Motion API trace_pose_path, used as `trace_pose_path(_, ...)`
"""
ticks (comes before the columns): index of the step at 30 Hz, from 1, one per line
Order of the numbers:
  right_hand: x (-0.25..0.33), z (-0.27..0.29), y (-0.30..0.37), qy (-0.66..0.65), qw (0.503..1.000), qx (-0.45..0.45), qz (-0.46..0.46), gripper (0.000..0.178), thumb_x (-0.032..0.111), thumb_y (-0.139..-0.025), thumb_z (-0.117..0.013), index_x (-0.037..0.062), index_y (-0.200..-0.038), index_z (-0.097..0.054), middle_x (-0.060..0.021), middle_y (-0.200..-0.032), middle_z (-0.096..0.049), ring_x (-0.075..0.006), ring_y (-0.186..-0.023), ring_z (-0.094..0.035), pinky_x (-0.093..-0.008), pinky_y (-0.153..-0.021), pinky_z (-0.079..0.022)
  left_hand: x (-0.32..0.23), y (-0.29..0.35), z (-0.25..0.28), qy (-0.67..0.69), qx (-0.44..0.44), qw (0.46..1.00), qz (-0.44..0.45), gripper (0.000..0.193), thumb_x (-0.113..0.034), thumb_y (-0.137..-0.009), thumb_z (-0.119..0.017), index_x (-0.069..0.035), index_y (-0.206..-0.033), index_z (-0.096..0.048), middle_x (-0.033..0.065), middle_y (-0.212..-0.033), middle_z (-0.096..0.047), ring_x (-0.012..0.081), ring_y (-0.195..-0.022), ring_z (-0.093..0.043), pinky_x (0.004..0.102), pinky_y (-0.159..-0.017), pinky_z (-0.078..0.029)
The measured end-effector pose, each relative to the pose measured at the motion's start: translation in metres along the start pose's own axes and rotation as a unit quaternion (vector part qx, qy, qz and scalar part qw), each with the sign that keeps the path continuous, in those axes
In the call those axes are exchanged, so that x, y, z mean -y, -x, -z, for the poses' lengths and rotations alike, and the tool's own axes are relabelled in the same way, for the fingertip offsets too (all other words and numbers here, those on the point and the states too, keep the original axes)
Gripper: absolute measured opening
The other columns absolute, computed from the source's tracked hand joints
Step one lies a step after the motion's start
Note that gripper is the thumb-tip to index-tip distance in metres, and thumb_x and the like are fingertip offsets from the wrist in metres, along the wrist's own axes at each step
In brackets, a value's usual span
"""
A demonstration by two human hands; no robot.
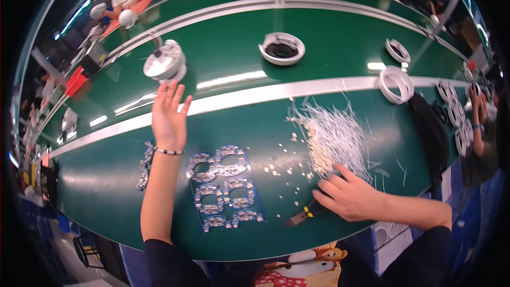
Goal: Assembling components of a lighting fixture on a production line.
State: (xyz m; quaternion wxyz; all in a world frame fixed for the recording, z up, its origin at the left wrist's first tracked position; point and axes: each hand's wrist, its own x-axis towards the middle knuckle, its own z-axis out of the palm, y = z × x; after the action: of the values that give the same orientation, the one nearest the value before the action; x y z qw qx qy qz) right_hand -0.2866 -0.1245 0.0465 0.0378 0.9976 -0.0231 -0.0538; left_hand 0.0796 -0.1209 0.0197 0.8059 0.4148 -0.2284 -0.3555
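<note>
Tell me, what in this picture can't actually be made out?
All in the head view:
Pliers: much of the handles is hidden by the right hand.
Narrow blue board: the left forearm may cover part of it.
Cream pieces: too small and heaped to count.
White round housing: its black contents are too blurred to identify.
Co-worker at right: partly cut off by the dark lens rim.

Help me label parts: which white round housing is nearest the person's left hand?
The white housing just beyond the fingertips of the left hand; the black-centred housing lies farther right, and the rest are farther away too.
</note>
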Motion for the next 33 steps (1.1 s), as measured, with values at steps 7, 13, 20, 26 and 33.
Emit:
trace_pose_path(7,-0.04,0.043,-0.023,0.085,0.96,-0.267,-0.028,0.021,0.01,-0.058,-0.054,0.0035,-0.078,-0.056,-0.0072,-0.077,-0.05,-0.0172,-0.06,-0.047,-0.0277,-0.052,-0.036,-0.014,-0.046,0.03,-0.156,-0.047,0.978,-0.129,0.028,-0.009,-0.083,-0.049,-0.003,-0.11,-0.046,0.0097,-0.114,-0.048,0.0189,-0.1,-0.049,0.0307,-0.076,-0.044)
trace_pose_path(13,-0.129,0.093,-0.146,0.113,0.918,-0.369,-0.09,0.036,-0.001,-0.047,-0.057,0.0016,-0.082,-0.05,-0.0114,-0.078,-0.049,-0.0283,-0.071,-0.047,-0.0356,-0.063,-0.039,-0.04,-0.15,0.087,-0.588,-0.051,0.733,-0.337,0.027,-0.004,-0.072,-0.056,-0.005,-0.098,-0.056,0.0135,-0.106,-0.052,0.0302,-0.096,-0.051,0.0356,-0.083,-0.042)
trace_pose_path(20,-0.219,0.097,-0.302,0.271,0.912,-0.256,-0.169,0.028,0.009,-0.051,-0.065,0.0053,-0.076,-0.052,-0.0078,-0.078,-0.05,-0.0226,-0.081,-0.048,-0.0316,-0.068,-0.037,-0.026,-0.199,0.08,-0.715,-0.066,0.672,-0.183,0.025,-0.021,-0.074,-0.06,-0.008,-0.096,-0.059,0.018,-0.118,-0.043,0.033,-0.106,-0.044,0.038,-0.089,-0.039)
trace_pose_path(26,-0.224,0.087,-0.376,0.261,0.922,-0.239,-0.156,0.029,0.009,-0.05,-0.063,0.0048,-0.077,-0.052,-0.008,-0.079,-0.049,-0.0226,-0.081,-0.047,-0.0299,-0.069,-0.037,-0.028,-0.201,0.073,-0.677,-0.049,0.709,-0.19,0.013,-0.016,-0.067,-0.065,-0.004,-0.072,-0.062,0.0208,-0.116,-0.046,0.0326,-0.106,-0.046,0.0367,-0.088,-0.038)
trace_pose_path(33,-0.212,0.083,-0.394,0.251,0.946,-0.084,-0.186,0.03,0.019,-0.053,-0.067,0.0062,-0.08,-0.059,-0.007,-0.084,-0.055,-0.0206,-0.087,-0.05,-0.0292,-0.072,-0.04,-0.02,-0.204,0.06,-0.643,-0.013,0.728,-0.235,0.008,-0.012,-0.068,-0.065,-0.006,-0.073,-0.062,0.0167,-0.12,-0.044,0.0312,-0.107,-0.044,0.0367,-0.089,-0.037)
